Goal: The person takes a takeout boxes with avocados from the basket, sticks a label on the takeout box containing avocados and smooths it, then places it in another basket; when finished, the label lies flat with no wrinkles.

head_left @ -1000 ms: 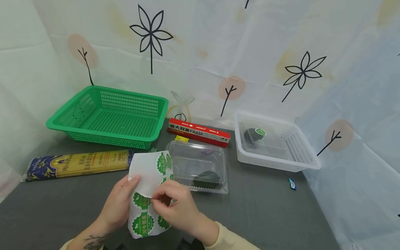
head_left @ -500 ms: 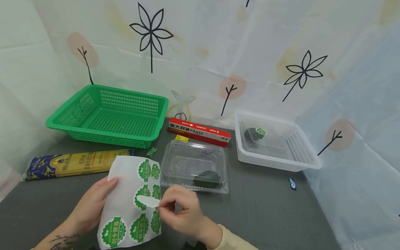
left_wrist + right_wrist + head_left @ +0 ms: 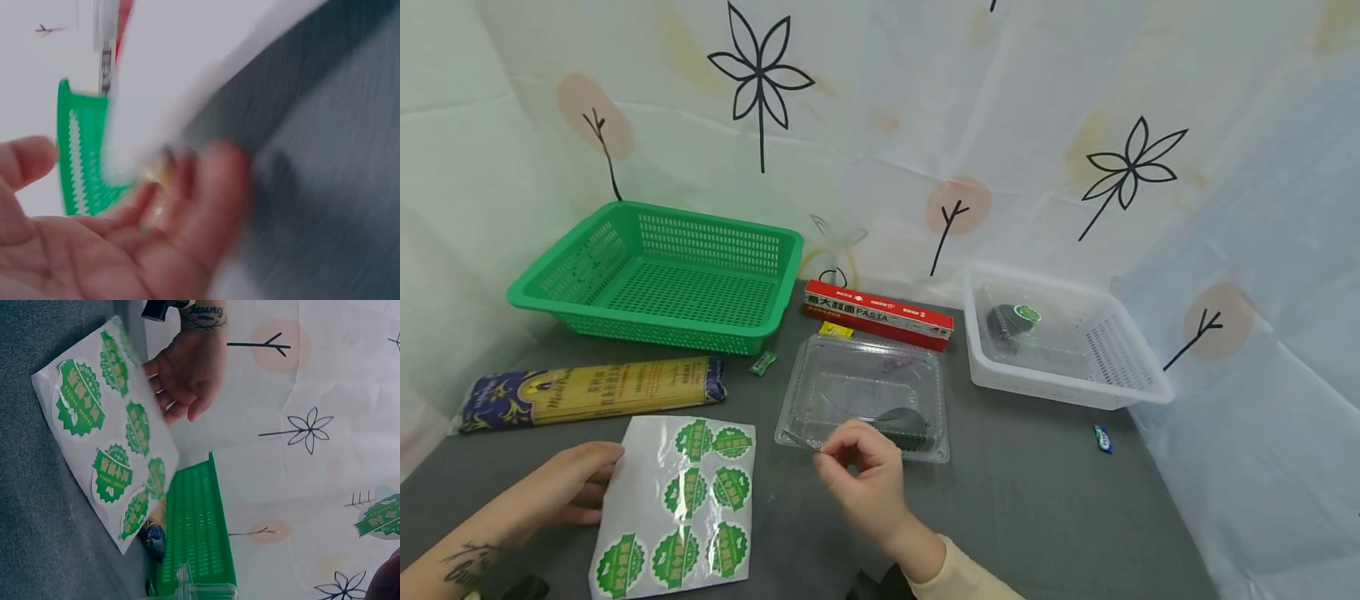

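Observation:
A white sheet of round green stickers (image 3: 643, 471) lies at the front left, slightly tilted toward me. Beside its left edge is my left hand (image 3: 568, 487), thumb spread and fingers loose, as the left wrist view also shows. My right hand (image 3: 872, 487) pinches one peeled green sticker (image 3: 382, 519) between thumb and forefinger. In the head view that sticker appears nearly edge-on, overlapping the front edge of a clear plastic clamshell box (image 3: 857, 375). A dark grey rounded thing (image 3: 901, 421) shows in the front right of the box.
A green basket (image 3: 760, 325) stands back left, behind a yellow-and-blue pasta packet (image 3: 617, 390). Behind the box lies a red pasta carton (image 3: 880, 312). A white basket (image 3: 1052, 392) at right holds another clear box with a green sticker. Small wrapped sweets (image 3: 763, 363) lie about.
The sticker has come off the sheet in my right hand, which has shifted right to the clear box. My left hand has carried the sheet left and let go of it.

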### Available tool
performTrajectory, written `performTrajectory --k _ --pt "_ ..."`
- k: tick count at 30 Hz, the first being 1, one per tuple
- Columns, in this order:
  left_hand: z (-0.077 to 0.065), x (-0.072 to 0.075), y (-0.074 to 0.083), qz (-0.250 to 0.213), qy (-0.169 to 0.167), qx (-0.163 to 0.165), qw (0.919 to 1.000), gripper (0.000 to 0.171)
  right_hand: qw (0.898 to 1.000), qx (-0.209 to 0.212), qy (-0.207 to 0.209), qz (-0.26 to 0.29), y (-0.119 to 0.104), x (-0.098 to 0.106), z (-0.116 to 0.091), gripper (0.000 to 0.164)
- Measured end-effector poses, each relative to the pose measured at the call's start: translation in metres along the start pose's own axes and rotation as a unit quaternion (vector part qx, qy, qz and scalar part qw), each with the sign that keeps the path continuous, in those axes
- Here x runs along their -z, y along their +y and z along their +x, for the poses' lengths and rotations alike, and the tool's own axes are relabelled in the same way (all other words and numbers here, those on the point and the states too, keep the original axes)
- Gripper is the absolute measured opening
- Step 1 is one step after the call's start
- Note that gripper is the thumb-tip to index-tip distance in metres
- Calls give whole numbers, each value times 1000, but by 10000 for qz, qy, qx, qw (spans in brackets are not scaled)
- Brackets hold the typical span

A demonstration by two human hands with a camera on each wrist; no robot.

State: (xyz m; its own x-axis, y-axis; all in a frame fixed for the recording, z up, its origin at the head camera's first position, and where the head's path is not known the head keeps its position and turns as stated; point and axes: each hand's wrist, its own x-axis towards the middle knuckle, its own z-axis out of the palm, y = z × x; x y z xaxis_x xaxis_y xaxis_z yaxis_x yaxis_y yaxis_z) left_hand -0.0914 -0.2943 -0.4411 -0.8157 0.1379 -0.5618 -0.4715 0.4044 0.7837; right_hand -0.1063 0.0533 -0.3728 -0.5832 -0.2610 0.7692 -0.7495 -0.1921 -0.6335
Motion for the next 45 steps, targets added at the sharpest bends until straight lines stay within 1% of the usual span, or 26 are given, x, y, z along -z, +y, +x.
performTrajectory --k 1,3,4,6,8,10,12,13,14,15,17,19,20,22,23,25,27,29,30,32,33,35,37,41,43,45 --pt "-2 5 2 496 254 54 9984 83 9999 -112 42 71 2 2 -1 18" --pt "-8 12 8 1301 654 -294 9889 82 9991 -344 125 213 8 5 -4 18" --pt "-11 14 13 1645 908 -557 9806 79 9984 -455 159 306 12 7 -7 17" --pt "-18 12 28 2146 1500 -1126 9585 72 9955 -722 254 558 18 10 -9 15" --pt "-24 1 50 2199 1983 -1723 9395 62 9898 -1014 322 946 20 11 -8 14" --pt "-26 -17 74 2028 2204 -2272 9266 50 9788 -1346 377 1496 20 12 -7 16" --pt "-24 -40 96 1774 2180 -2737 9198 39 9615 -1642 397 2170 21 12 -4 19" --pt "-22 -52 106 1587 2055 -2937 9199 36 9501 -1781 406 2528 21 12 -3 21" --pt "-19 -64 114 1379 1875 -3109 9215 34 9388 -1892 419 2849 22 11 -2 24" --pt "-17 -75 122 1130 1621 -3214 9261 35 9269 -2012 441 3138 22 11 -2 24" --pt "-10 -93 135 626 1140 -3399 9314 36 9070 -2149 445 3594 24 11 -1 28" --pt "-3 -107 145 130 699 -3603 9301 38 8893 -2263 471 3946 27 12 -1 30" --pt "0 -113 149 -98 506 -3695 9278 37 8828 -2291 465 4075 28 12 -2 31" --pt "8 -121 156 -456 300 -3814 9228 34 8742 -2355 490 4218 31 14 -3 31" --pt "11 -124 159 -600 256 -3837 9212 33 8718 -2384 517 4248 33 15 -3 31" --pt "19 -129 165 -814 339 -3827 9196 30 8707 -2430 572 4237 36 17 -4 30" --pt "26 -132 170 -879 560 -3799 9191 29 8740 -2507 675 4107 38 19 -4 30" --pt "33 -134 175 -830 785 -3798 9180 28 8851 -2629 881 3737 39 21 -3 27" --pt "37 -134 177 -785 870 -3821 9167 27 8940 -2714 1043 3410 39 23 -3 25" --pt "43 -134 180 -648 977 -3827 9164 26 9129 -2914 1396 2492 40 26 0 21" --pt "46 -133 181 -578 992 -3813 9173 25 9185 -3049 1540 1994 41 28 1 21" --pt "53 -132 183 -399 986 -3695 9231 22 9213 -3351 1659 1066 43 33 5 27" --pt "58 -131 184 -200 921 -3536 9306 19 9210 -3572 1502 411 45 38 8 33" --pt "67 -130 185 230 775 -3245 9424 14 9222 -3763 813 -378 50 47 13 34" --pt "69 -131 187 400 713 -3179 9446 12 9244 -3685 552 -814 54 50 14 31" --pt "72 -132 188 555 666 -3188 9439 9 9257 -3529 352 -1319 57 53 14 29"
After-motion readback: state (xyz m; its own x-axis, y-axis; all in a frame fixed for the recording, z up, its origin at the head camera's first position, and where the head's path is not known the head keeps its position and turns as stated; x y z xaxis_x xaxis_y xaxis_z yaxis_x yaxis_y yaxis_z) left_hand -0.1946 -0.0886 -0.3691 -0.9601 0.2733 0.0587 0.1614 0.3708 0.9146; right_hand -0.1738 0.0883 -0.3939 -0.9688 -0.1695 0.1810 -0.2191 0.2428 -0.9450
